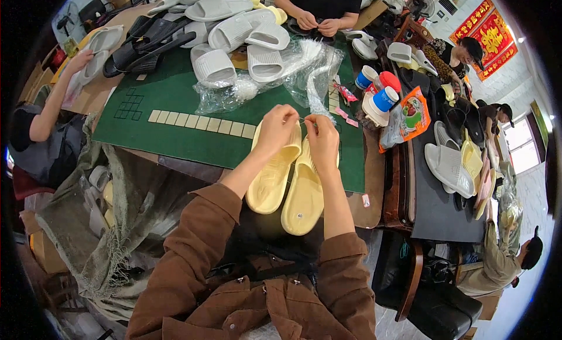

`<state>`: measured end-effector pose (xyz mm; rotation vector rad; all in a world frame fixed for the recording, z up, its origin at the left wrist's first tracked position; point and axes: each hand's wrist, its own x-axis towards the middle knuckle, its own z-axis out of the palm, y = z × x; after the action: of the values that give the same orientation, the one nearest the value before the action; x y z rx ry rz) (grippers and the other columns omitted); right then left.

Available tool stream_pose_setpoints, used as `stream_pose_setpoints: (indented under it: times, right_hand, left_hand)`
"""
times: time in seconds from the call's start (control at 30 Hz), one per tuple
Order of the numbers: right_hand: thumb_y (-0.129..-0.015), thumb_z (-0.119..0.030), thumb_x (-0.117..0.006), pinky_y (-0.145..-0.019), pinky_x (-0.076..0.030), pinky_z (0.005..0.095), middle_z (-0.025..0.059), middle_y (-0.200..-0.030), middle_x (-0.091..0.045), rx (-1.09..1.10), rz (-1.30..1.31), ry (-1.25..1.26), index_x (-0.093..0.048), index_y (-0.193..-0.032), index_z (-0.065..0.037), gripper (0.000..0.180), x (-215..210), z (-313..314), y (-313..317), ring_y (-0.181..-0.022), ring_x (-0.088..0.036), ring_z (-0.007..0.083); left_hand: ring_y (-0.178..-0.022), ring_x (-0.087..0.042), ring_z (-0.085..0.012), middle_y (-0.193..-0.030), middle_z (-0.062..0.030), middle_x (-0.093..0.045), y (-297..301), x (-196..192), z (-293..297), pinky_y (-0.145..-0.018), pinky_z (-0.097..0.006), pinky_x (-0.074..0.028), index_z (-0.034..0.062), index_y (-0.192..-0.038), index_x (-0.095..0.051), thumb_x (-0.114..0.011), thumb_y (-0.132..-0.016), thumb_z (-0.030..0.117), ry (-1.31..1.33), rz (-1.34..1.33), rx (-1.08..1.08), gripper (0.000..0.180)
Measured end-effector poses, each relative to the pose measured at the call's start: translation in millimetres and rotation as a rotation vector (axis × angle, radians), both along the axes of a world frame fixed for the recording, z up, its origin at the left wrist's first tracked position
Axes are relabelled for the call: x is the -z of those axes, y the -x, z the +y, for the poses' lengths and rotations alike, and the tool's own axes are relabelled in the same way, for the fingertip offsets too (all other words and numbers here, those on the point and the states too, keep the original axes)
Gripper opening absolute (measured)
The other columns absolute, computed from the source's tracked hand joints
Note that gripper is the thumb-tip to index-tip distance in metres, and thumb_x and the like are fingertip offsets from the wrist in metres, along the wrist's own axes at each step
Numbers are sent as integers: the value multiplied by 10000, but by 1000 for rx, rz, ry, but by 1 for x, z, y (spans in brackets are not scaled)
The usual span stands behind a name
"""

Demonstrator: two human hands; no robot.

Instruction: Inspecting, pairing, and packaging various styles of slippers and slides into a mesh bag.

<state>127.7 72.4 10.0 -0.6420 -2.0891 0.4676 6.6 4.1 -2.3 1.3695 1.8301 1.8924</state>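
A pair of pale yellow slide slippers lies side by side at the table's near edge, the left slipper [267, 188] and the right slipper [302, 200], toes pointing away from me. My left hand [276, 129] is over the left slipper's strap, its thumb and fingers pinched together. Beside it, my right hand [323, 142] is also pinched, above the right slipper's strap. The fingertips of both hands nearly meet between the slippers. Whatever they hold is too small to make out. A small round sticker [300, 215] shows on the right slipper's heel.
On the green tabletop [170, 144] stand a pile of grey slippers [231, 32], crumpled clear plastic [310, 65], and a row of cream tiles [202, 123]. Paper cups [384, 98] and an orange bag [410, 120] stand right. Across the table, another person's hands [319, 25] handle something dark.
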Motion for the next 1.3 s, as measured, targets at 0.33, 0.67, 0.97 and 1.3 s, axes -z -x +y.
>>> stream_pose_setpoints:
  times: [0.33, 0.67, 0.97, 1.3]
  right_hand:
    - [-918, -30, -490, -613, -514, 302, 145, -998, -649, 9, 220, 445, -591, -1105, 33, 221, -10, 7, -11, -684, -634, 169]
    - [-940, 19, -389, -582, -410, 204, 78, -1229, -567, 138, 716, 612, -536, -1238, -20, 334, -7, 23, -37, -648, -511, 61]
    - [-898, 47, -441, -550, -343, 170, 71, -1008, -633, 210, 681, 538, -603, -1128, -5, 286, -40, 45, -161, -612, -403, 31]
    - [-900, 23, -427, -647, -415, 236, 69, -959, -650, 655, 253, -17, -625, -1059, 3, 255, -64, 53, -265, -697, -522, 111]
  left_hand:
    - [-1022, -563, -305, -1033, -120, -636, -7, -11, -5, -844, -378, -449, 42, -1014, -624, -637, -827, 320, 323, 159, 93, 335]
    - [-1256, -413, -347, -1385, -160, -414, -24, -30, -33, -1039, -568, -260, 229, -1495, -127, -688, -745, 469, 373, 823, 468, 967]
    - [-1198, -460, -319, -1230, -110, -542, -28, -12, -31, -1029, -585, -265, 195, -1327, -479, -671, -769, 239, 343, 915, 391, 591]
    - [-1215, -427, -353, -1196, -115, -531, -65, -6, -46, -1004, -657, -254, 196, -1250, -560, -542, -777, 4, 413, 953, -42, 511]
